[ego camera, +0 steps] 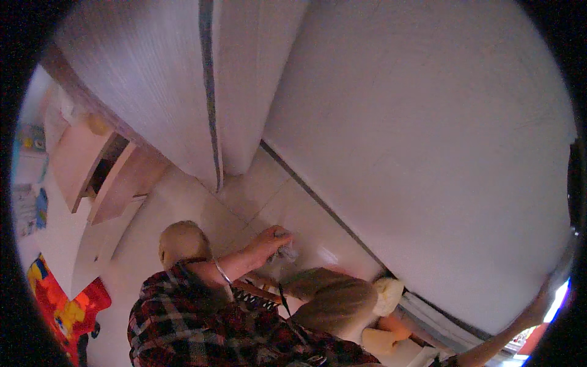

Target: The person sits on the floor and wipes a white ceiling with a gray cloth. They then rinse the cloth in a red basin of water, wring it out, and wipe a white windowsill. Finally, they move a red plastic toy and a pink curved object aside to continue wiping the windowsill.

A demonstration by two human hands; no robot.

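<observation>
Low over the pale tiled floor [229,211], my left hand [275,238] has its fingers closed on a small crumpled grey-white thing [288,253], too blurred to tell whether it is cloth or plastic. A light band circles the left forearm. Part of an arm [513,332] runs up along the right rim; my right hand itself is out of view. My plaid shirt [220,325] and a bent leg in brown trousers [339,298] fill the lower middle. Beside the left arm is a rounded beige shape [183,243], possibly a knee.
A large plain white surface [412,137] with a dark lower edge borders the right side. Wood-grain panels [142,87] stand at upper left. Below them is a wooden unit with a dark gap [114,179]. A red cartoon-printed item [69,316] sits at lower left.
</observation>
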